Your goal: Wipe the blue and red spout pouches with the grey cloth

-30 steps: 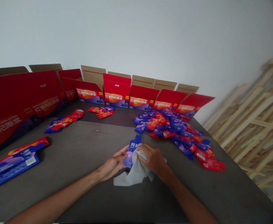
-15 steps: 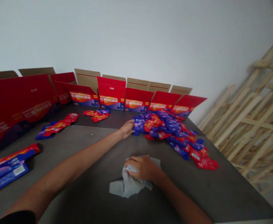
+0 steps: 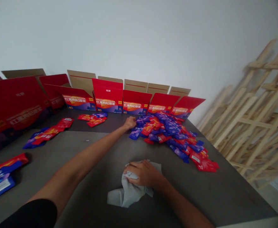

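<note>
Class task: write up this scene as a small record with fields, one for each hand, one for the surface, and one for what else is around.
Left hand: at the edge of a heap of red and blue sachets; cannot tell if it holds one
Right hand: gripping a crumpled grey cloth
Surface: dark grey table
Rest: open red cartons in a row at the back; smaller groups of sachets; flat blue cartons at the left; wooden frames leaning at the right
</note>
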The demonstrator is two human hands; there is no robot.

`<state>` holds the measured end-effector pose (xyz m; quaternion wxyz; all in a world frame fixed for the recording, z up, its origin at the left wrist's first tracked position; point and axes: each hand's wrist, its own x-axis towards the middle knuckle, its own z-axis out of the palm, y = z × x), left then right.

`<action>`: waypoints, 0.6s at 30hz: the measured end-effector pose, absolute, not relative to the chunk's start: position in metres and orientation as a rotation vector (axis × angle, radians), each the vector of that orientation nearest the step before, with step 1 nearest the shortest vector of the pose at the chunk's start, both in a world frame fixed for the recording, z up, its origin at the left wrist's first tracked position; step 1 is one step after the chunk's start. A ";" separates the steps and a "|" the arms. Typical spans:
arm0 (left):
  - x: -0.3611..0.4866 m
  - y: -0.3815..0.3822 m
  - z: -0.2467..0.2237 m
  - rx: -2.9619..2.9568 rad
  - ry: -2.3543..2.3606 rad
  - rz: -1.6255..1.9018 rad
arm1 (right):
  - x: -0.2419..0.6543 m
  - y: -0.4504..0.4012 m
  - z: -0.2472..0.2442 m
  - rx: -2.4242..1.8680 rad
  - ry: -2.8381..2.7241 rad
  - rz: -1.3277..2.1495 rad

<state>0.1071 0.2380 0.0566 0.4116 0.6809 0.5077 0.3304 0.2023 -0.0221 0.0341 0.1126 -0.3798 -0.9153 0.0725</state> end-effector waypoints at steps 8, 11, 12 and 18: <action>-0.001 0.250 0.060 2.024 1.643 0.712 | 0.202 -0.021 0.033 -1.106 -2.663 0.245; -0.047 0.249 0.055 2.057 1.866 0.717 | 0.202 -0.022 0.032 -1.100 -2.665 0.247; -0.060 0.249 0.052 2.051 1.936 0.711 | 0.202 -0.022 0.032 -1.102 -2.668 0.247; -0.095 0.239 0.033 2.111 2.031 0.655 | 0.201 -0.021 0.032 -1.103 -2.666 0.289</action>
